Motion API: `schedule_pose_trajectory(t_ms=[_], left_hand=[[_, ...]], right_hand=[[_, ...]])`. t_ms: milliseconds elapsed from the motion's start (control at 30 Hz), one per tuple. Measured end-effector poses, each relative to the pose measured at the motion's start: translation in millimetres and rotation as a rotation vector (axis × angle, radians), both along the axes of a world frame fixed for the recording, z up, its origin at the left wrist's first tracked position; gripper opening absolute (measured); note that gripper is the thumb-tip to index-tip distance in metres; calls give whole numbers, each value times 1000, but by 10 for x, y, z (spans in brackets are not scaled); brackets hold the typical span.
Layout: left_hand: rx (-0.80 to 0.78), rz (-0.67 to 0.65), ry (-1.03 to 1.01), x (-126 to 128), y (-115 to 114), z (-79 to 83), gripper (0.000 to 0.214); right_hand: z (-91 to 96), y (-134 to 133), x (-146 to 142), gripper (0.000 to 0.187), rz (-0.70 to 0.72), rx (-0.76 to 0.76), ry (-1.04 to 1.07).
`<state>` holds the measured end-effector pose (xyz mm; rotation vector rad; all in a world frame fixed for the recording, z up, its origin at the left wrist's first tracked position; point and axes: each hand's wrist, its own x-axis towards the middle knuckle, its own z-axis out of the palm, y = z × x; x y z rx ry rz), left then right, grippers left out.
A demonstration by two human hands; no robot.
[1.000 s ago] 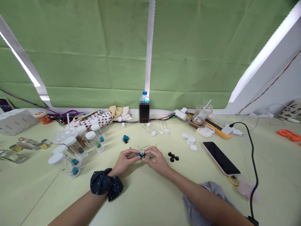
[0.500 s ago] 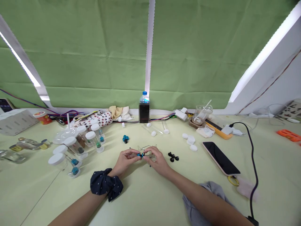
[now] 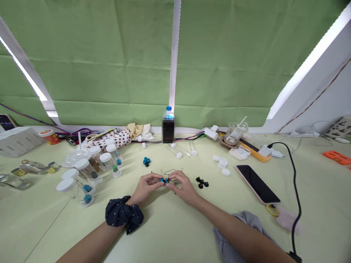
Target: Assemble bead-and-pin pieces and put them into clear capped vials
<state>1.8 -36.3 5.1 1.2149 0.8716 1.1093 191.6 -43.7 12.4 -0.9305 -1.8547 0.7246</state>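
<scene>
Both my hands meet at the middle of the table, and their fingertips pinch a small blue and black bead piece (image 3: pixel 165 180) strung on thin wire. My left hand (image 3: pixel 146 184) holds it from the left, my right hand (image 3: pixel 183 185) from the right. Loops of thin clear wire (image 3: pixel 171 174) stand up behind the fingers. A small heap of black beads (image 3: pixel 201 182) lies just right of my right hand. Ahead of my hands sits a teal and black bead cluster (image 3: pixel 146 162). A dark dotted scrunchie (image 3: pixel 124 214) circles my left wrist.
Several clear jars with white lids (image 3: pixel 87 170) stand left of my hands. White caps (image 3: pixel 222 166) lie to the right, beyond them a black phone (image 3: pixel 257 184) and a black cable (image 3: pixel 295 190). A water bottle (image 3: pixel 168 118) stands at the back.
</scene>
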Motion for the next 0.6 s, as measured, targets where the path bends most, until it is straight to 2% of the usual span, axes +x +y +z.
schedule_pose_trajectory(t_ms=[267, 600], left_hand=[[-5, -2, 8, 9, -8, 30, 23], [-16, 23, 10, 7, -16, 32, 24]], right_hand=[[51, -22, 5, 15, 1, -18, 8], [-2, -4, 2, 12, 9, 2, -19]])
